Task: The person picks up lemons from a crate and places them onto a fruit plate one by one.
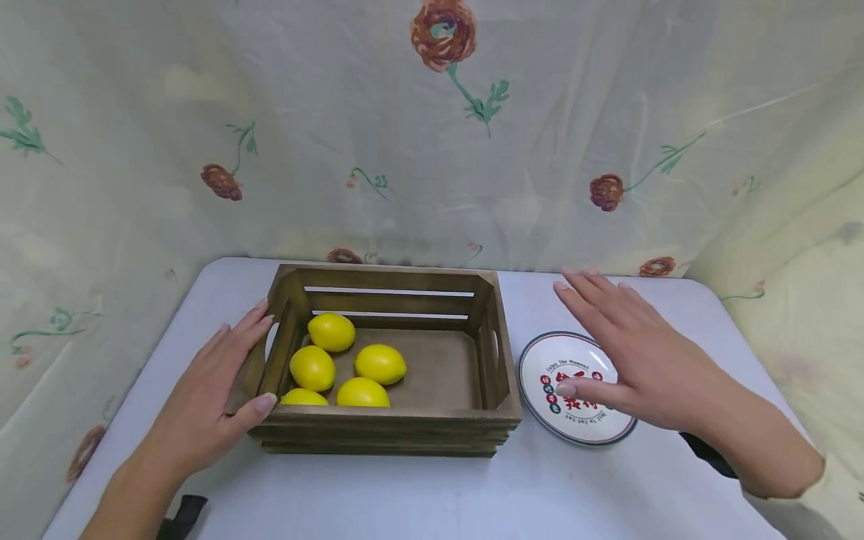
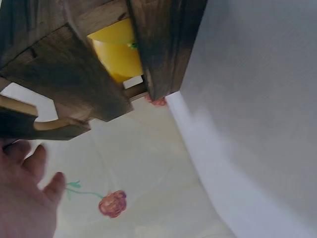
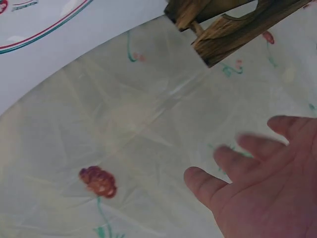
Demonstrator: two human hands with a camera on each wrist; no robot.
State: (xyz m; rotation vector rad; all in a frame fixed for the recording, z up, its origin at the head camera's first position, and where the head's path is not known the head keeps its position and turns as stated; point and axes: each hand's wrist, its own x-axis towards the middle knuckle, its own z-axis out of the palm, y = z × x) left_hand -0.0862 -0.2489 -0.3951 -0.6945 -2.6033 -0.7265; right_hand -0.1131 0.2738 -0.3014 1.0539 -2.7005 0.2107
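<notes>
A brown slatted wooden crate [image 1: 385,433] stands on the white table, with several yellow lemons [image 1: 381,364] lying in its left half. My left hand [image 1: 209,390] is at the crate's left end, fingers extended along the outside and thumb by the front left corner. Whether it touches the wood I cannot tell. One lemon [image 2: 116,52] shows between the slats in the left wrist view. Above a round white plate [image 1: 560,429] with red and dark printed characters hovers my right hand [image 1: 648,364], its fingers spread and holding nothing. That hand hides part of the plate's right side.
Floral cloth [image 1: 540,97] hangs behind the table and along both sides. The white tabletop [image 1: 351,495] runs in front of the crate and plate. The plate sits just right of the crate. A black strap end [image 1: 182,517] shows by my left wrist.
</notes>
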